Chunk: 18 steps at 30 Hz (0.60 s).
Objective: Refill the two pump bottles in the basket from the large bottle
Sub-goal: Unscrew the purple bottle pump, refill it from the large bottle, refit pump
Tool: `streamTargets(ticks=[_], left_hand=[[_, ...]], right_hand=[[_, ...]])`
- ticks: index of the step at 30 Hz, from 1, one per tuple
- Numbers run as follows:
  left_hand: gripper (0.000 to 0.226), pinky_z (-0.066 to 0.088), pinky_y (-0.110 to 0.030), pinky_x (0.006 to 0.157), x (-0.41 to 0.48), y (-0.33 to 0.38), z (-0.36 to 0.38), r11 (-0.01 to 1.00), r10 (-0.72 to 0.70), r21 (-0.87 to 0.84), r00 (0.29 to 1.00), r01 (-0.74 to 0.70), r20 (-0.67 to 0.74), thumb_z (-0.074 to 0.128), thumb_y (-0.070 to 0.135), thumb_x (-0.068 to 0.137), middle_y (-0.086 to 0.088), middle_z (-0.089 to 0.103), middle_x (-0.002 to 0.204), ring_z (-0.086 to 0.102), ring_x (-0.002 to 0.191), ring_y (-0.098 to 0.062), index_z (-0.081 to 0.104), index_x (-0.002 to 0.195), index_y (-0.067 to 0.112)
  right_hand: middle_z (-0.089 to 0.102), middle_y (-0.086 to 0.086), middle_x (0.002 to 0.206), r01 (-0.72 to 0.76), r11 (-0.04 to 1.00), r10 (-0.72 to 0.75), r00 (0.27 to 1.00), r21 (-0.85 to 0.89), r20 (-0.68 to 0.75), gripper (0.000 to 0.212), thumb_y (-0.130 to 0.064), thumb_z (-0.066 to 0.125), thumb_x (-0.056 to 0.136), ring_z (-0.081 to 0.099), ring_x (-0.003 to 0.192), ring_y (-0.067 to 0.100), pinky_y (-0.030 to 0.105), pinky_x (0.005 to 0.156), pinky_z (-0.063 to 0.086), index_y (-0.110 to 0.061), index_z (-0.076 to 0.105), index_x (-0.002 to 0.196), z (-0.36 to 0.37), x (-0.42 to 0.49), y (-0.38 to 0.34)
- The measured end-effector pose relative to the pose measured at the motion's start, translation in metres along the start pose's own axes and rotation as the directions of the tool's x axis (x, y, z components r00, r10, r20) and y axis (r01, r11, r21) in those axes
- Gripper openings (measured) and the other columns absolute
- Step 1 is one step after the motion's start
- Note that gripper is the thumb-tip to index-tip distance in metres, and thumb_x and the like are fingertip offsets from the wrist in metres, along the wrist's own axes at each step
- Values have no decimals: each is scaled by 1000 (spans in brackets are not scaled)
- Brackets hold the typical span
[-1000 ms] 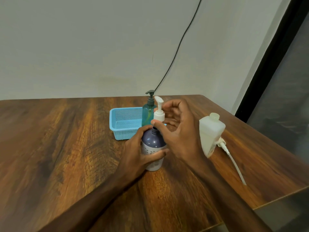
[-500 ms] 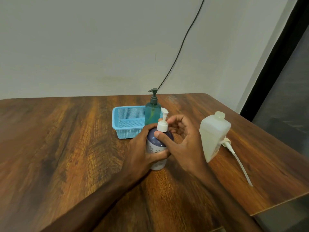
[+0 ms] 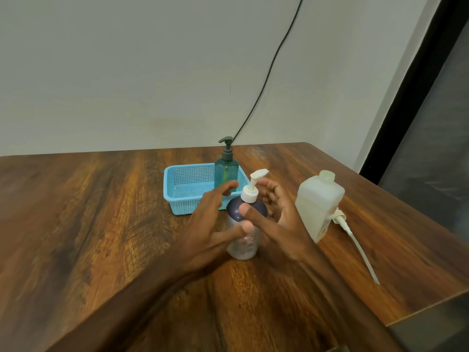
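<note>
Two hands, head view: left hand, right hand flank purple bottle, fingers spread, unclasped, thumbs at its front. Bottle upright on table, just before basket. Pump axis vertical, right hand nearer.

Purple bottle's far side behind motion-blurred fingers

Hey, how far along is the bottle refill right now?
Looks done: the purple bottle stands outside the basket, white pump fitted. In hand: left hand and right hand are open around it. Left: the teal bottle sits in the basket, pump on; the large bottle stands uncapped. Fill levels unclear.
</note>
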<state>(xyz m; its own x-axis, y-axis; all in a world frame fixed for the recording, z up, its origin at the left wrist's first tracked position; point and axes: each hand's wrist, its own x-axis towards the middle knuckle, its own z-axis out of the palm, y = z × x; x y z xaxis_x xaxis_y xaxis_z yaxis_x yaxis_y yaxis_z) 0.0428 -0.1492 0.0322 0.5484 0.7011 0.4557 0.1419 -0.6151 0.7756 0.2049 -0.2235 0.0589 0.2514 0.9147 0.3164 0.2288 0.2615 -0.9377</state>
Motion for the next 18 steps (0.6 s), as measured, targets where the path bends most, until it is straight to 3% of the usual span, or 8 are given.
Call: streamTargets(ticks=[2, 5, 6, 8, 10, 14, 18], left_hand=[[75, 39, -19, 100, 0, 6, -12, 998, -42, -55, 996, 37, -84, 36, 89, 80, 28, 46, 143, 42, 127, 15, 42, 143, 49], [57, 47, -11, 88, 14, 20, -17, 997, -12, -80, 989, 0, -146, 51, 74, 86, 24, 58, 128, 56, 118, 3, 54, 132, 41], [53, 50, -11, 85, 19, 24, -14, 999, 24, -37, 990, -29, -138, 62, 67, 85, 22, 61, 123, 58, 115, 0, 57, 128, 36], [46, 54, -18, 82, 30, 29, -6, 995, 81, 63, 986, -72, -146, 77, 58, 81, 20, 65, 111, 62, 104, -5, 63, 115, 31], [39, 57, -23, 76, 37, 31, 1, 991, 113, 85, 978, -100, -178, 79, 60, 77, 18, 68, 98, 65, 92, -9, 65, 102, 34], [37, 59, -32, 73, 46, 31, 2, 998, 68, 12, 985, -67, -156, 83, 54, 73, 12, 73, 87, 69, 83, -9, 74, 97, 27], [33, 60, -40, 80, 49, 24, -5, 998, 65, -14, 995, -67, -74, 88, 39, 79, 4, 78, 92, 74, 88, -15, 78, 103, 19]], right_hand=[[59, -35, 118, -79, 997, 79, 993, -2, 90, 64, -39, 83, 72, 58, 112, -6, 16, 83, 53, -53, 46, 121, -2, -5, 8], [49, -48, 113, -31, 982, 53, 992, -185, 112, 76, -45, 87, 65, 51, 108, -20, 7, 84, 48, -62, 35, 118, 1, -7, 14], [47, -47, 116, -13, 976, 35, 995, -216, 96, 78, -45, 87, 65, 51, 109, -20, 9, 88, 48, -62, 33, 119, 1, -5, 16], [52, -33, 126, -9, 983, 27, 995, -181, 95, 78, -40, 88, 66, 54, 117, -6, 28, 99, 51, -53, 39, 126, 0, 1, 22], [58, -21, 128, -15, 992, 31, 992, -128, 120, 76, -32, 89, 66, 58, 118, 5, 40, 98, 53, -49, 45, 124, -4, 6, 28], [61, -20, 121, 25, 988, -7, 993, -153, 119, 71, -25, 90, 65, 61, 114, 7, 40, 93, 56, -60, 47, 110, -5, 9, 32], [61, -13, 124, 19, 987, -1, 994, -162, 110, 77, -28, 90, 65, 62, 114, 10, 41, 91, 57, -34, 46, 128, -3, 9, 35]])
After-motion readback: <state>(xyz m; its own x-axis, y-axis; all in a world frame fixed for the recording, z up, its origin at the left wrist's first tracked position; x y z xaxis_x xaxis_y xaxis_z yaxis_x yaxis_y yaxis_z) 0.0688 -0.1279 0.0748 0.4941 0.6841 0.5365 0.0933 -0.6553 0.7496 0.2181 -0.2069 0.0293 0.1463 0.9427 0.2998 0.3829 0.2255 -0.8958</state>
